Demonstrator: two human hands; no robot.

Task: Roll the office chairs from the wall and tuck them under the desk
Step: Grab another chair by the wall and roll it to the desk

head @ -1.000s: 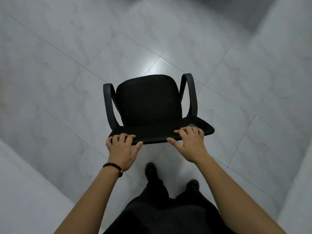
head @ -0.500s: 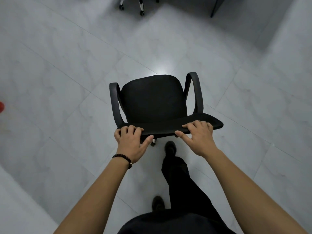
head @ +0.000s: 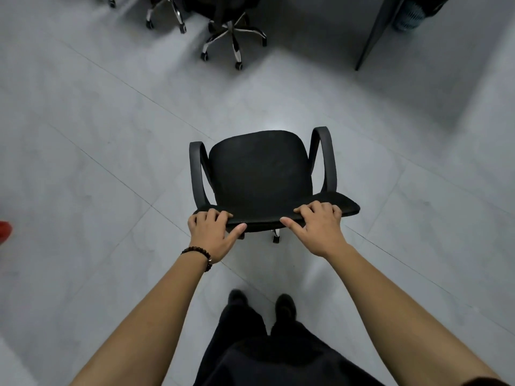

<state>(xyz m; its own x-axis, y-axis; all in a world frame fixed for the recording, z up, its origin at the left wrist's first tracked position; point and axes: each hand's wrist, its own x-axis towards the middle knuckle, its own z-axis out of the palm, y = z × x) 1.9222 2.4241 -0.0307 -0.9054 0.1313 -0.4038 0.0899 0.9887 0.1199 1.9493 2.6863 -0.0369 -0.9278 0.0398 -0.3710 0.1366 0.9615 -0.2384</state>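
Note:
A black office chair (head: 260,174) with two looped armrests stands on the tiled floor in front of me, seen from above and behind. My left hand (head: 213,235) grips the left end of the backrest's top edge, thumb underneath. My right hand (head: 317,228) holds the right part of that edge the same way. One chrome caster shows under the backrest between my hands. At the top of the view a dark desk leg (head: 376,32) slants down, and the desk's shadow covers the floor beside it.
Two more office chairs with chrome star bases, the nearer one (head: 234,37) and another (head: 164,12), stand at the top. A pale blue bin (head: 408,18) sits beyond the desk leg. Something red (head: 4,231) shows at the left edge. My feet are behind the chair.
The chair has rolled forward with both hands on its backrest. The other chairs' bases, the desk leg and the bin have come into view at the top.

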